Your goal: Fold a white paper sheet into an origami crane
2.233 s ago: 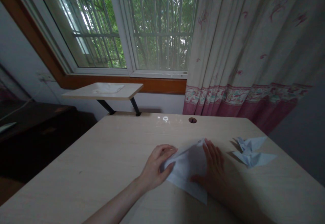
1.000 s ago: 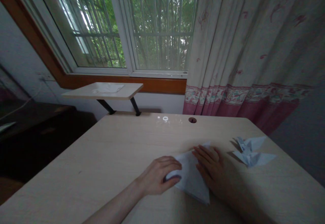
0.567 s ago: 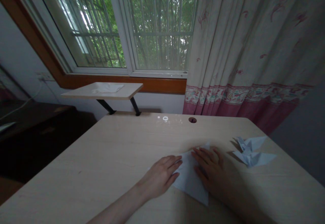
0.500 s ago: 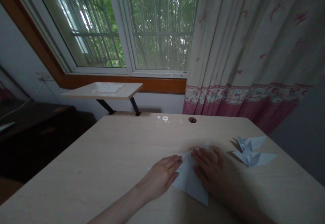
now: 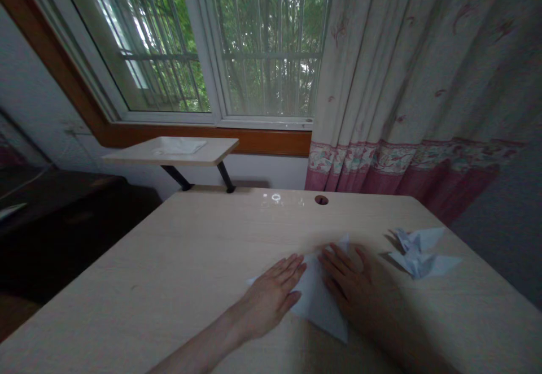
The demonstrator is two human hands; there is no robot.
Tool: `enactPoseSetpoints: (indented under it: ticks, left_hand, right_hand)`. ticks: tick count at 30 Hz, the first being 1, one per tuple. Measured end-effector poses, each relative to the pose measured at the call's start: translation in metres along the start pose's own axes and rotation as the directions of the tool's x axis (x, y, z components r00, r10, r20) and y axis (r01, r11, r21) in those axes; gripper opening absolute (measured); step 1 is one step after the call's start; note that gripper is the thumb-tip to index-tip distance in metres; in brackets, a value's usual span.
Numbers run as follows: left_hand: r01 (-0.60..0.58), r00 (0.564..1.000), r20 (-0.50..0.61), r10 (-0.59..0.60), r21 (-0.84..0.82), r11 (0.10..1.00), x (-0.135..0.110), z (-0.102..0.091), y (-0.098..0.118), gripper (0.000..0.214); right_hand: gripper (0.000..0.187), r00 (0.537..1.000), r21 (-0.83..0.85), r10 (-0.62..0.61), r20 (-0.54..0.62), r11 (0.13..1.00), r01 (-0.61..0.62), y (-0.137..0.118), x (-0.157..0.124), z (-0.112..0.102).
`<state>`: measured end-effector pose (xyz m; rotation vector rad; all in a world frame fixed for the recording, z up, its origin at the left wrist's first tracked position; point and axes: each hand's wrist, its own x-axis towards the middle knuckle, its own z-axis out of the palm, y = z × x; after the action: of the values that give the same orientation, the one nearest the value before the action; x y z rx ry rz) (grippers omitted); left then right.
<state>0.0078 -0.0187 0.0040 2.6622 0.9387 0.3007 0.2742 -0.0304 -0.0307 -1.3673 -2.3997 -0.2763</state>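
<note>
A folded sheet of white paper (image 5: 318,300) lies on the pale wooden desk (image 5: 190,261), one corner pointing toward me and another showing beyond my right fingers. My left hand (image 5: 273,295) rests flat on its left part, fingers stretched out, and a small paper tip peeks out on that hand's far left. On the paper's upper right, my right hand (image 5: 345,275) is pressed down with fingers spread. Both palms cover much of the sheet, so its full outline is hidden. To the right of my right hand sit two folded paper birds (image 5: 419,264), close together.
A small raised shelf (image 5: 220,151) on black legs stands at the desk's back left, with white sheets (image 5: 180,146) on it. A round cable hole (image 5: 321,200) is near the back edge. Behind are a barred window (image 5: 266,46) and a floral curtain (image 5: 381,108).
My left hand has shifted slightly, its fingers a little farther forward and straighter on the paper. My right hand stays nearly in place. The paper birds have not moved.
</note>
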Motion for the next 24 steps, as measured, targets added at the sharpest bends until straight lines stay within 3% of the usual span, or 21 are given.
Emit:
enactPoseSetpoints:
  ticks: [2, 6, 8, 16, 21, 24]
  left_hand:
    - [-0.034, 0.999, 0.032, 0.033, 0.002, 0.999, 0.0, 0.0, -0.001, 0.06]
    - [-0.07, 0.996, 0.05, 0.07, 0.007, 0.998, 0.001, 0.001, -0.003, 0.096]
    - [-0.071, 0.997, 0.036, 0.071, -0.002, 0.997, 0.001, 0.001, -0.004, 0.101]
    - [-0.005, 0.999, -0.041, 0.003, -0.05, 0.999, 0.003, -0.006, -0.004, 0.073]
    - [0.05, 0.983, -0.175, -0.057, -0.046, 0.998, 0.005, -0.01, -0.001, 0.035]
    - [0.066, 0.961, -0.269, -0.055, 0.032, 0.997, 0.005, -0.011, -0.002, 0.031]
  right_hand:
    - [0.042, 1.0, -0.009, 0.005, -0.018, 1.0, -0.005, 0.0, 0.0, -0.001]
    - [0.041, 0.997, 0.012, 0.026, -0.071, 1.0, -0.025, 0.002, 0.0, -0.002]
    - [0.04, 0.995, 0.028, 0.034, -0.094, 0.999, -0.031, 0.004, 0.001, -0.001]
    - [0.042, 0.985, 0.049, 0.087, -0.151, 0.996, -0.081, 0.005, 0.002, -0.003]
    - [0.045, 0.978, 0.089, 0.132, -0.161, 0.989, -0.119, 0.006, 0.002, -0.003]
    - [0.045, 0.973, 0.13, 0.16, -0.164, 0.982, -0.14, 0.006, 0.002, -0.003]
